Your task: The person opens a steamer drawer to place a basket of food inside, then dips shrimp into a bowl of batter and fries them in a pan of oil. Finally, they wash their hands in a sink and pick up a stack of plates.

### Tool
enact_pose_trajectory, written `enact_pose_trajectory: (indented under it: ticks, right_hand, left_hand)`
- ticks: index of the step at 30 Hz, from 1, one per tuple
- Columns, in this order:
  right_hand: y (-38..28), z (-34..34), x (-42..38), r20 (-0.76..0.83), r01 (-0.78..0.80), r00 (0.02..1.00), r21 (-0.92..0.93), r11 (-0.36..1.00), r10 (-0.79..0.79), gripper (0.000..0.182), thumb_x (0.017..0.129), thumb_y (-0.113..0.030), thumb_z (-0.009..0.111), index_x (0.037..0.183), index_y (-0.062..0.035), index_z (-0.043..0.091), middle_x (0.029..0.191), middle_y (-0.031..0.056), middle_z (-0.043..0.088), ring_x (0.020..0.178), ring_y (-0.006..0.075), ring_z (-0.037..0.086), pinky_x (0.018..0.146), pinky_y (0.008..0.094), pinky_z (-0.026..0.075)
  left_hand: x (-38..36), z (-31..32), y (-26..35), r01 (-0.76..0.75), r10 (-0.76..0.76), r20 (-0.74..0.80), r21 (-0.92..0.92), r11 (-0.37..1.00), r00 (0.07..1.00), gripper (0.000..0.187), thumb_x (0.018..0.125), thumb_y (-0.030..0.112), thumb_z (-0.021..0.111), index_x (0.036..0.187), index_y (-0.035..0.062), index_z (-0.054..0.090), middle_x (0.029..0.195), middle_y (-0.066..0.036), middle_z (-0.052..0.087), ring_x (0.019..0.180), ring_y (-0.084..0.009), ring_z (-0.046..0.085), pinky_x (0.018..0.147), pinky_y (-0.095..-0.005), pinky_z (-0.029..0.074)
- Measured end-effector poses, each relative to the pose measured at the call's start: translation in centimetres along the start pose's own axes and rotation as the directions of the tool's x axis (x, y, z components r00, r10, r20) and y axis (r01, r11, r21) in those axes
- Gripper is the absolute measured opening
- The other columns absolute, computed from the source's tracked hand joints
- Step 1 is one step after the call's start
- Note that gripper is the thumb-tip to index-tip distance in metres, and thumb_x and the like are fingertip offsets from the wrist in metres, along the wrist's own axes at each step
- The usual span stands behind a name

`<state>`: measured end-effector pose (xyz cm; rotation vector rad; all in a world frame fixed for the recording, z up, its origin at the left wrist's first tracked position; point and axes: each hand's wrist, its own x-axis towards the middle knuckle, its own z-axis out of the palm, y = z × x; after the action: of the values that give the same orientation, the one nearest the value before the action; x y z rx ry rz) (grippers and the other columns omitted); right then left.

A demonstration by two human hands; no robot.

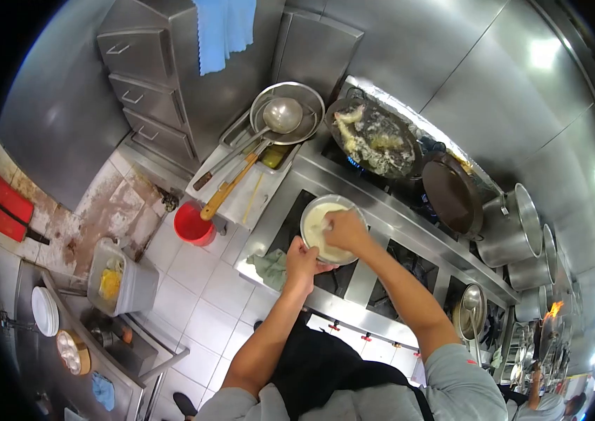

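Observation:
A round metal bowl (363, 213) of pale, creamy batter (319, 213) rests on the front of the stove. My left hand (301, 262) grips its near-left rim, thumb up and fingers curled underneath. Over the bowl, my right hand (345, 230) has its fingers closed and pointing down into the batter; whatever they hold, if anything, is hidden. A green cloth (267, 269) lies just left of my left hand. Behind the bowl, battered pieces (386, 142) fry in bubbling oil in a wide dark pan (410, 156) over a blue flame.
Left of the stove, a ladle (283, 115) and a wooden-handled strainer (230, 186) lie across a metal bowl and tray. A red bucket (193, 224) stands beside the stove. Another dark pan (451, 194) and tall pots (511, 228) line the right. Farther right, a person (550, 405) stands near flames.

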<state>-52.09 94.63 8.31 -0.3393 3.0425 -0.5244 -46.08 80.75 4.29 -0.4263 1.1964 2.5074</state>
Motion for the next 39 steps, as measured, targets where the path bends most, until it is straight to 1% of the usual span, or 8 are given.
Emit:
enact_pose_trajectory:
  ticks: [7,9,16,18,21,27,35,39]
  right_hand:
    - [1.5,-5.1,-1.0,-0.082,-0.039,0.995,0.275,0.961,0.064,0.020,0.078,0.000,0.056,0.094,0.0010,0.067,0.073,0.0128,0.067,0.066,0.0192,0.068,0.060,0.0291,0.052]
    - [0.0,-8.3,-1.3,-0.040,-0.131,0.987,0.387,0.913,0.158,0.027,0.075,0.000,0.057,0.099,-0.0050,0.069,0.082,0.0201,0.068,0.075,0.0358,0.067,0.068,0.0388,0.054]
    - [-1.1,-14.3,-1.4,-0.254,0.114,0.964,0.151,0.982,-0.073,0.022,0.078,0.003,0.058,0.097,-0.0005,0.068,0.087,0.0206,0.067,0.076,0.0353,0.067,0.070,0.0362,0.052]
    - [-1.9,-16.0,-1.4,-0.204,0.031,0.979,0.258,0.966,0.023,0.023,0.077,0.004,0.058,0.097,0.0002,0.068,0.089,0.0208,0.066,0.080,0.0395,0.064,0.072,0.0378,0.052]
    - [-1.3,-17.1,-0.9,-0.303,0.087,0.952,0.147,0.985,-0.039,0.024,0.076,0.005,0.056,0.096,0.0009,0.067,0.089,0.0208,0.067,0.080,0.0369,0.065,0.072,0.0365,0.052]
    - [0.8,-11.0,0.2,-0.384,0.193,0.914,0.125,0.973,-0.132,0.020,0.074,0.000,0.059,0.092,-0.0014,0.068,0.091,0.0200,0.067,0.086,0.0371,0.065,0.078,0.0401,0.052]
    - [3.3,-2.6,0.4,-0.062,0.217,0.973,-0.061,0.974,-0.221,0.017,0.072,-0.001,0.060,0.087,-0.0045,0.067,0.082,0.0169,0.059,0.085,0.0361,0.061,0.075,0.0422,0.051]
    - [4.6,-3.4,1.7,-0.095,0.235,0.965,-0.085,0.968,-0.243,0.015,0.072,-0.001,0.060,0.084,-0.0039,0.067,0.082,0.0171,0.060,0.085,0.0361,0.061,0.075,0.0428,0.050]
  left_hand:
    - [0.0,0.9,0.9,-0.019,0.018,0.067,0.004,1.000,0.998,0.010,0.084,-0.005,0.048,0.089,0.0002,0.042,0.087,-0.011,0.051,0.068,-0.0260,0.067,0.052,-0.0344,0.063]
    - [0.4,1.0,0.4,-0.029,0.028,0.053,0.005,1.000,0.998,0.011,0.083,-0.005,0.048,0.088,0.0018,0.040,0.084,-0.012,0.054,0.064,-0.0275,0.067,0.050,-0.0347,0.062]
    - [1.2,1.8,1.1,0.011,-0.014,0.098,0.025,1.000,0.995,0.010,0.083,-0.004,0.048,0.089,0.0013,0.041,0.084,-0.010,0.051,0.064,-0.0274,0.066,0.051,-0.0349,0.063]
    - [1.4,2.1,1.2,0.005,-0.007,0.099,0.022,1.000,0.995,0.011,0.083,-0.004,0.048,0.088,0.0016,0.041,0.084,-0.011,0.051,0.063,-0.0278,0.066,0.050,-0.0349,0.063]
    - [1.9,2.3,1.0,-0.017,0.016,0.101,0.009,1.000,0.995,0.011,0.083,-0.004,0.048,0.087,0.0022,0.040,0.084,-0.012,0.053,0.063,-0.0285,0.067,0.050,-0.0353,0.062]
    - [2.7,3.1,1.7,-0.052,0.056,0.122,-0.033,0.998,0.991,0.012,0.083,-0.004,0.048,0.086,0.0027,0.038,0.084,-0.015,0.055,0.064,-0.0307,0.067,0.052,-0.0371,0.063]
    - [4.2,3.9,1.3,-0.059,0.067,0.099,-0.076,0.995,0.993,0.012,0.083,-0.005,0.046,0.086,0.0019,0.037,0.087,-0.019,0.057,0.062,-0.0340,0.067,0.050,-0.0368,0.062]
    - [4.9,4.9,1.5,-0.049,0.058,0.107,-0.085,0.995,0.992,0.012,0.084,-0.005,0.046,0.089,0.0014,0.037,0.087,-0.020,0.058,0.060,-0.0334,0.067,0.050,-0.0351,0.062]
